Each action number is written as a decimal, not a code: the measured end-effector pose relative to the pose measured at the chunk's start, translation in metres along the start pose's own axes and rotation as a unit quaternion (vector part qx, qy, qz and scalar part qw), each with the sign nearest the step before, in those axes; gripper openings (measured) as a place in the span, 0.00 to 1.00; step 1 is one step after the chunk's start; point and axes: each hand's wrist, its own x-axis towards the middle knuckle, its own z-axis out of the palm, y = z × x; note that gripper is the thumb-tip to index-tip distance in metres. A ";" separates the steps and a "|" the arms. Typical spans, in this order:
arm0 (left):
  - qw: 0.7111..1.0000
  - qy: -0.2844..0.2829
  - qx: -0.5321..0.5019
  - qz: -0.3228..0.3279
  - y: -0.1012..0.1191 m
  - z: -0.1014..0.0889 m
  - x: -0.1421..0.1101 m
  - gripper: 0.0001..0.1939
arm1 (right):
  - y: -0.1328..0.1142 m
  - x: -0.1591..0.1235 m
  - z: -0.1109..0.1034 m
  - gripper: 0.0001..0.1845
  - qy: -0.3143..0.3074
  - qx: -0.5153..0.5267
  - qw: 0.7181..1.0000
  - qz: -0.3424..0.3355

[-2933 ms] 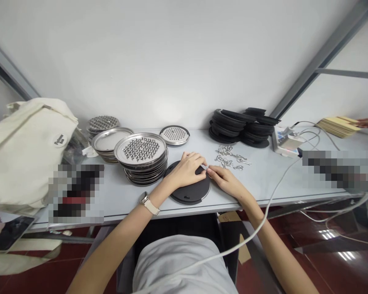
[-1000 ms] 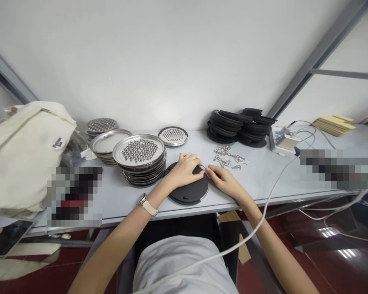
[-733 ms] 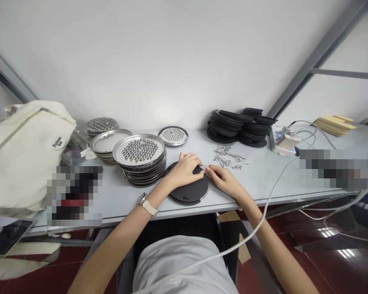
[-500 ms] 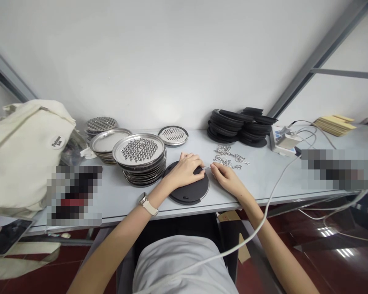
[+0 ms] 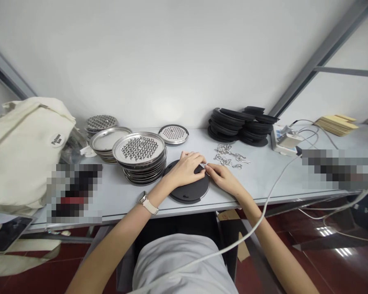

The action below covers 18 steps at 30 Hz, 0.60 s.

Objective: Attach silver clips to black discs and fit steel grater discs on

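The left hand [image 5: 185,167] presses on the black disc [image 5: 190,188] on the desk [image 5: 263,175]; the right hand [image 5: 222,177] pinches a small metal clip [image 5: 203,165] at its far edge.

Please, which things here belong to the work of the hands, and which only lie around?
In use: black disc, small metal clip, left hand, right hand, clip pile.
Lying about: cloth bag, power strip, yellow sheets.

Matt black disc [image 5: 190,191]; shiny perforated metal plates [image 5: 140,149]; glinting metal clips [image 5: 230,156]; cream cloth bag [image 5: 21,143]; smooth pale desk [image 5: 263,179].
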 end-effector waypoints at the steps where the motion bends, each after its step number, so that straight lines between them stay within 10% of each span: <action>1: 1.000 -0.001 -0.005 0.001 0.000 -0.001 0.000 0.05 | 0.000 -0.001 0.000 0.19 0.001 0.002 1.000 -0.001; 18: 0.999 -0.013 -0.031 0.008 -0.001 0.001 0.001 0.06 | 0.000 -0.004 -0.002 0.21 0.004 0.012 1.000 -0.012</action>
